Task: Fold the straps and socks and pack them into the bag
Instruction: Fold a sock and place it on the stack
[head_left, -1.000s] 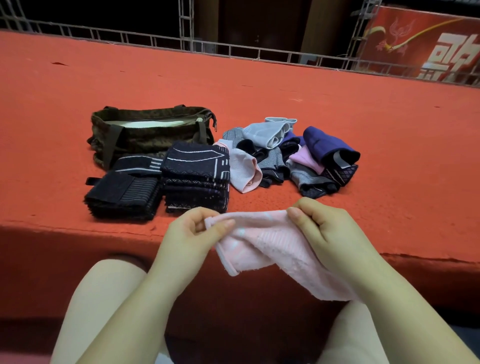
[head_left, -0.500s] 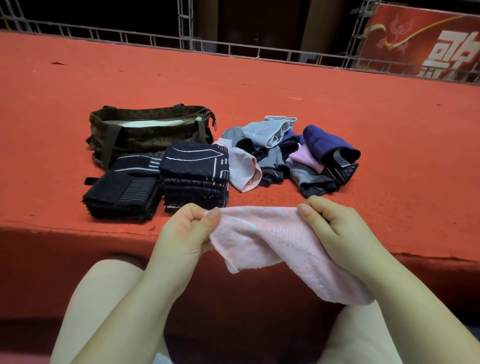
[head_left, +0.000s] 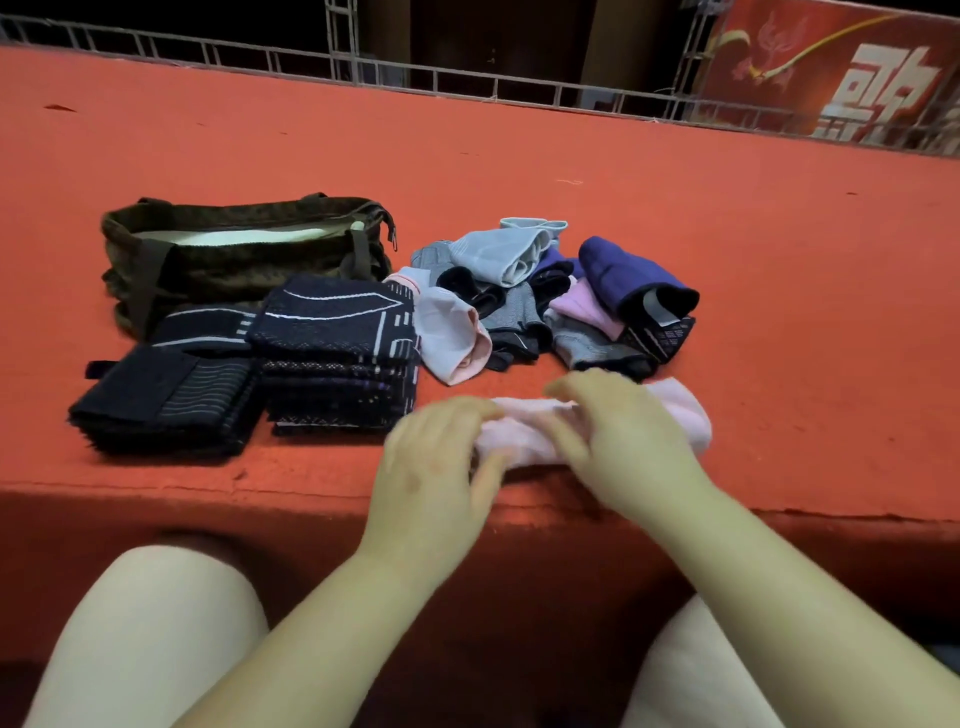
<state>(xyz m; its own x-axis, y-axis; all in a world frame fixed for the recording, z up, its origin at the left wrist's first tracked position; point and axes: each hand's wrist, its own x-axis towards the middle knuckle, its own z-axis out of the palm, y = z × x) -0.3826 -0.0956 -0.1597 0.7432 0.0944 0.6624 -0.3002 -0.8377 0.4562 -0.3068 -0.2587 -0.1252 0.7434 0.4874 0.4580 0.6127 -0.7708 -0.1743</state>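
Both my hands are down on the pink sock (head_left: 680, 415), which lies flat on the red carpeted ledge (head_left: 779, 312) close to its front edge. The left hand (head_left: 436, 457) covers the sock's left end and the right hand (head_left: 623, 436) lies across its middle; both are blurred, so I cannot tell whether the fingers pinch the fabric or only press on it. Only the sock's right end shows past my right hand. Just beyond my grip sits the loose heap of unfolded socks (head_left: 545, 296), and to its left, beyond my left hand, the two stacks of folded dark straps (head_left: 337, 358) in front of the open bag (head_left: 244, 254). The risk I see is the edge: the sock lies so near the lip that a careless sweep toward me could drag it off into my lap. A fold made without squaring the ends would likely spring open, being soft knit. Reaching forward, my right hand could also nudge the heap and scatter it.
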